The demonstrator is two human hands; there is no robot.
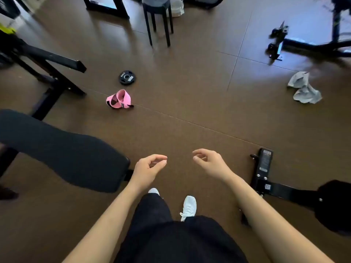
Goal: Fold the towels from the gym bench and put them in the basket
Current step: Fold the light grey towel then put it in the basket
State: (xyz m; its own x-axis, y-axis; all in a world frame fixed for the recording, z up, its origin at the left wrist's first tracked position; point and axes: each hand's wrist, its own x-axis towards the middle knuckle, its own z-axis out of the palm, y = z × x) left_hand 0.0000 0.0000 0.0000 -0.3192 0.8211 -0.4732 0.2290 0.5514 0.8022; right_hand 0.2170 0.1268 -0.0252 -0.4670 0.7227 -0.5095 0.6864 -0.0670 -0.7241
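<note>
A crumpled grey towel (304,89) lies on the brown floor at the right. The black padded gym bench (62,150) stretches across the lower left with nothing on its pad. At the top, behind a black stool, a pale basket-like container (176,7) is partly in view. My left hand (150,167) hangs just right of the bench's end, fingers loosely curled and holding nothing. My right hand (209,160) hovers beside it, also loosely curled and holding nothing. Both hands are far from the towel.
A pink strap (118,99) and a small black weight plate (127,77) lie on the floor ahead. The black stool (157,19) stands at the top middle. Black equipment frames sit at the left (47,59), lower right (264,168) and upper right (284,42).
</note>
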